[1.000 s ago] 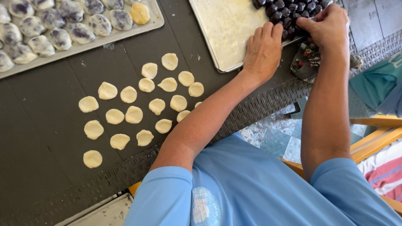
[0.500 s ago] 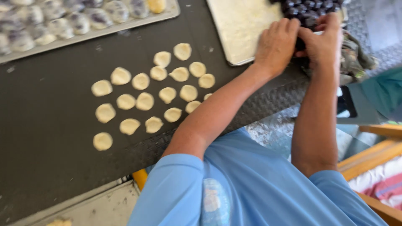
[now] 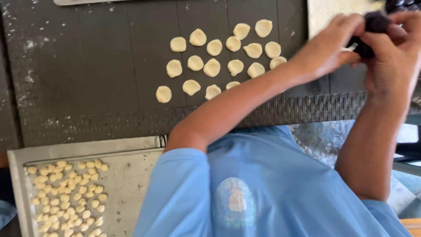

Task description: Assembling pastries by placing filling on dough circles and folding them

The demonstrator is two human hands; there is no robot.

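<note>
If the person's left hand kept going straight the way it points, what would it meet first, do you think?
Probably nothing new: the left hand already touches the dark purple ball, with the right hand just beyond it.

No pkgs, signs or screens; only a round pale emblem on the blue shirt, mid-chest.

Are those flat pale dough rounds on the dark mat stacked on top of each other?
No, the dough rounds lie in a single layer, side by side on the dark mat, most with gaps between them.
</note>
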